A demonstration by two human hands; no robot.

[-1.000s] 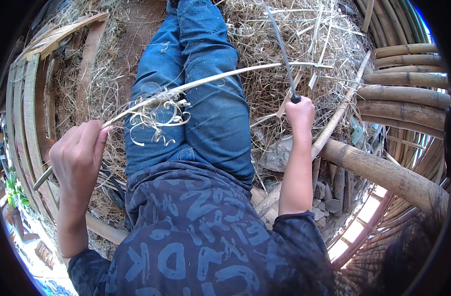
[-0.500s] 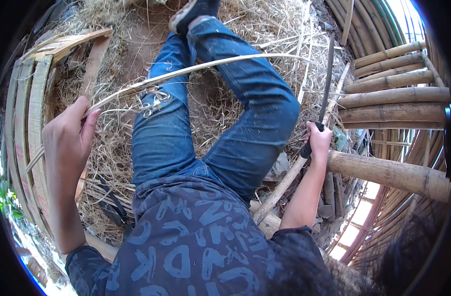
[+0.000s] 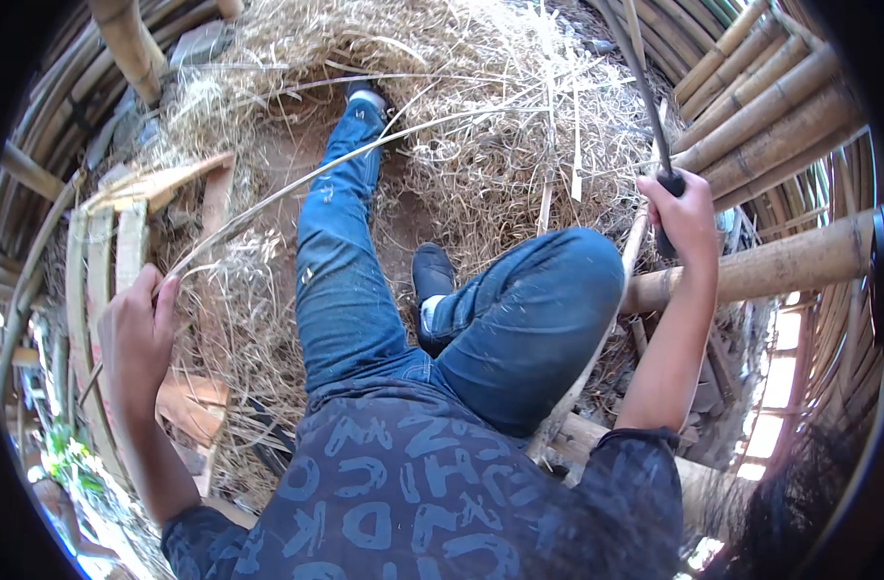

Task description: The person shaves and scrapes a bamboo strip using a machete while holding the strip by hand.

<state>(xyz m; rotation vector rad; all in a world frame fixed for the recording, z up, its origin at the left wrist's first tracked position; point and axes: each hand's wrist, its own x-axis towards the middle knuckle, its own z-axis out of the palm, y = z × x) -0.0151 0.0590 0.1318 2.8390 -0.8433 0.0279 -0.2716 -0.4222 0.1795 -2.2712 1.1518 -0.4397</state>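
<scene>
My left hand (image 3: 137, 324) pinches a long, thin split-bamboo strip (image 3: 331, 164) between thumb and fingers. The strip bows up and across to the right over my left leg, and a short tail sticks out behind the hand. On the right, my right hand (image 3: 692, 215) is closed round the black handle of a long knife (image 3: 643, 92). Its narrow dark blade points away from me, apart from the strip. My jeans-clad right knee (image 3: 548, 300) is bent between the hands, while the left leg (image 3: 340, 251) lies stretched out.
Dry shavings (image 3: 481, 174) cover the ground ahead. A slatted wooden crate (image 3: 103, 246) stands beside my left hand. Stacked bamboo poles (image 3: 780, 126) and a thick bamboo pole (image 3: 780, 263) lie close to my right arm. A thin pole (image 3: 582, 372) runs beside my right knee.
My right hand has lifted the knife up and rightward. My right leg has folded, its foot drawn in. Curled shavings have left my left thigh, and the strip's loose fibres no longer hang there.
</scene>
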